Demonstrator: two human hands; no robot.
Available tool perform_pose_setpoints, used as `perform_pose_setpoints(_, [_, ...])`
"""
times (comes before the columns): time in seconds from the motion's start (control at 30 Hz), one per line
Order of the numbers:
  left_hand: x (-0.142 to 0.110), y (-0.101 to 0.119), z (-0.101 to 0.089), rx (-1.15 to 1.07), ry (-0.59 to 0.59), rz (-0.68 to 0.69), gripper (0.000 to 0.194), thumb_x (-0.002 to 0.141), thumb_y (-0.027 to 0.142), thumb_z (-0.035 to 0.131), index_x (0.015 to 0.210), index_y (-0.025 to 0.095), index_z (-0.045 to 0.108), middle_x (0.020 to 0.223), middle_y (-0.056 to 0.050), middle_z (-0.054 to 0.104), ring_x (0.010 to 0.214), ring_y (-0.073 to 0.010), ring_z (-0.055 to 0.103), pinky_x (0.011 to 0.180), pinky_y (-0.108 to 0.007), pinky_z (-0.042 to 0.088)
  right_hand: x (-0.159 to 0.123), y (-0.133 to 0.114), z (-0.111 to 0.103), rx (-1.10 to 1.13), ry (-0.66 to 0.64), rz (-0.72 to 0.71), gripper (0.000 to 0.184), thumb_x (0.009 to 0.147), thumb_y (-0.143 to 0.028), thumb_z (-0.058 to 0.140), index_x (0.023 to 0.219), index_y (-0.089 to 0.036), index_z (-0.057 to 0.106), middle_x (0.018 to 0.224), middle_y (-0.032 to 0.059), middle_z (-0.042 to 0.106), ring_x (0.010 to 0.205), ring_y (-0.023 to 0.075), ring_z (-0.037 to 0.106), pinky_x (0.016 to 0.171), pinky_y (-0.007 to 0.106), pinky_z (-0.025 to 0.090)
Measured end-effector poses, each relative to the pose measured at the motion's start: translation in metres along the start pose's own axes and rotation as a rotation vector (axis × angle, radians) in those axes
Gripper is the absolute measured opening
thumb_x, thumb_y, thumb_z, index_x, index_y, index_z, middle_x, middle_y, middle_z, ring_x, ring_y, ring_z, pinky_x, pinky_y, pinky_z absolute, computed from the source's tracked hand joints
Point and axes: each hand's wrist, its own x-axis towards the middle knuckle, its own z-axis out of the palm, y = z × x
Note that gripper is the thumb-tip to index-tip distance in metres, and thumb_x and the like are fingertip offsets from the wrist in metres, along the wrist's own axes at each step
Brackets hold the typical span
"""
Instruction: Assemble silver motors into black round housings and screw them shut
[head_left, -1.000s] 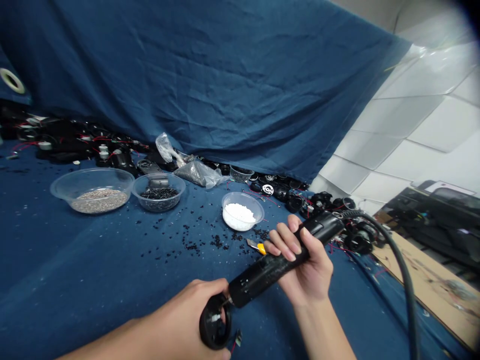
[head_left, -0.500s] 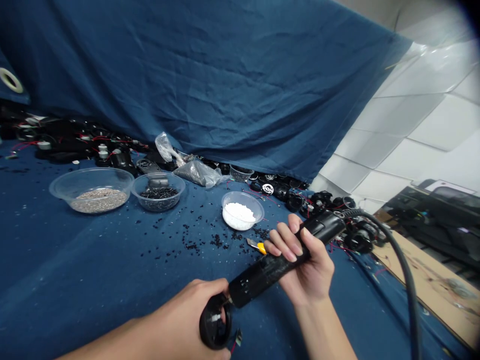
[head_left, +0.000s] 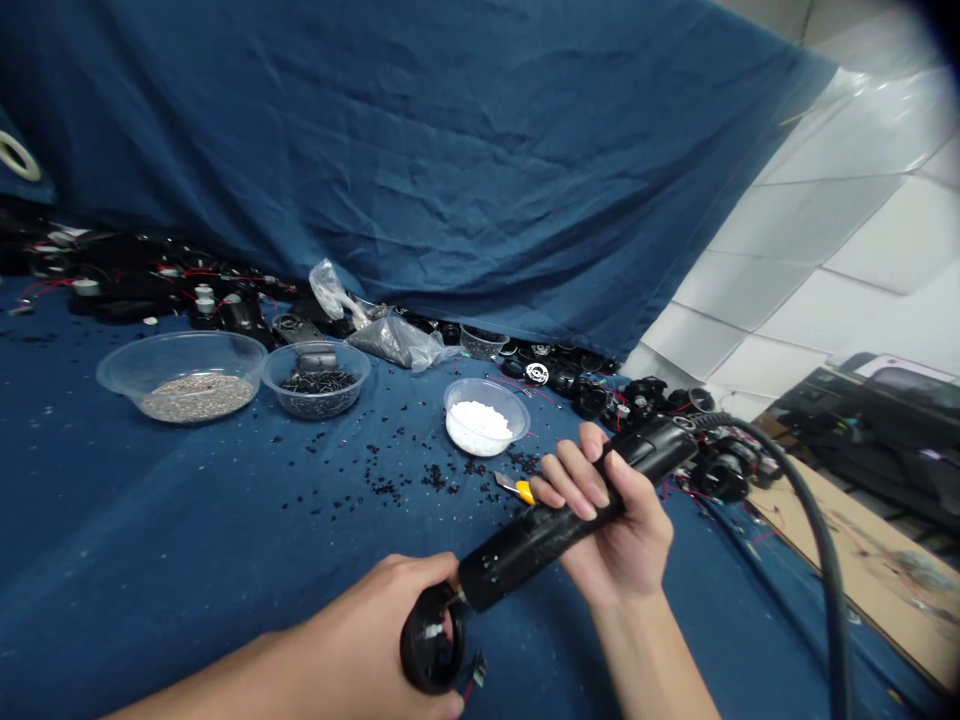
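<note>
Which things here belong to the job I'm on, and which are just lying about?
In the job:
- black corded tool, in the right hand
- round black part, in the left hand, at the tool's tip

Apparently just lying about:
- yellow knife
- plastic bag
- tape roll

Can't tell: the tub of white pieces.

Just in front of the utility knife (head_left: 516, 488), the black electric screwdriver (head_left: 517, 553) slants — thin metal bit (head_left: 455, 598) down at the housing's rim. The round black housing (head_left: 427, 660), nearer than the knife, is tilted — hollow, with a small white part (head_left: 433, 630) inside.
</note>
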Motion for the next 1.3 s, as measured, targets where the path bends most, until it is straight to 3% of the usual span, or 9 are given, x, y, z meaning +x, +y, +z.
perform_pose_setpoints(0.33, [-0.0011, 0.0007, 0.0006, -0.022, 0.008, 0.014, 0.027, 0.058, 0.025, 0.068, 0.08, 0.02, 0.053, 0.072, 0.005, 0.058, 0.068, -0.0138, 0.049, 0.063, -0.023, 0.036, 0.0002, 0.0016, 0.0004, -0.017, 0.056, -0.01, 0.024, 0.076, -0.027, 0.073, 0.079, -0.019, 0.051, 0.057, -0.0095, 0.03, 0.047, 0.005, 0.027, 0.053, 0.016, 0.041])
perform_pose_setpoints(0.63, [0.0008, 0.0006, 0.0003, -0.024, -0.006, 0.014, 0.028, 0.058, 0.025, 0.069, 0.08, 0.019, 0.053, 0.072, 0.005, 0.059, 0.068, -0.0142, 0.05, 0.062, -0.023, 0.036, 0.0, 0.0021, 0.0015, -0.035, 0.074, -0.01, 0.025, 0.076, -0.026, 0.072, 0.074, -0.02, 0.047, 0.054, -0.0102, 0.023, 0.045, 0.0062, 0.021, 0.051, 0.016, 0.039])
perform_pose_setpoints(0.87, [0.0, 0.0025, 0.0004, -0.006, -0.004, -0.008, 0.028, 0.058, 0.025, 0.069, 0.081, 0.02, 0.053, 0.072, 0.005, 0.059, 0.07, -0.0146, 0.05, 0.064, -0.024, 0.037, -0.0007, 0.0011, 0.0001, -0.014, 0.058, -0.013, 0.022, 0.077, -0.027, 0.072, 0.078, -0.018, 0.051, 0.057, -0.0091, 0.033, 0.047, 0.0048, 0.028, 0.054, 0.017, 0.041])
perform_pose_setpoints(1.07, [0.0007, 0.0013, 0.0005, 0.013, 0.004, -0.009, 0.029, 0.058, 0.025, 0.069, 0.082, 0.02, 0.053, 0.075, 0.004, 0.061, 0.073, -0.0161, 0.053, 0.067, -0.025, 0.038, 0.0004, 0.0026, 0.0023, -0.027, 0.099, -0.022, 0.026, 0.075, -0.027, 0.073, 0.073, -0.019, 0.048, 0.053, -0.0104, 0.023, 0.045, 0.0054, 0.023, 0.05, 0.016, 0.038])
perform_pose_setpoints(1.3, [0.0019, 0.0017, -0.0001, -0.013, 0.0, 0.0, 0.029, 0.058, 0.025, 0.068, 0.082, 0.019, 0.054, 0.074, 0.004, 0.061, 0.07, -0.015, 0.052, 0.065, -0.024, 0.038, 0.0003, 0.0027, 0.0024, -0.027, 0.095, -0.019, 0.025, 0.074, -0.027, 0.072, 0.073, -0.019, 0.049, 0.053, -0.0105, 0.023, 0.044, 0.0054, 0.022, 0.05, 0.016, 0.037])
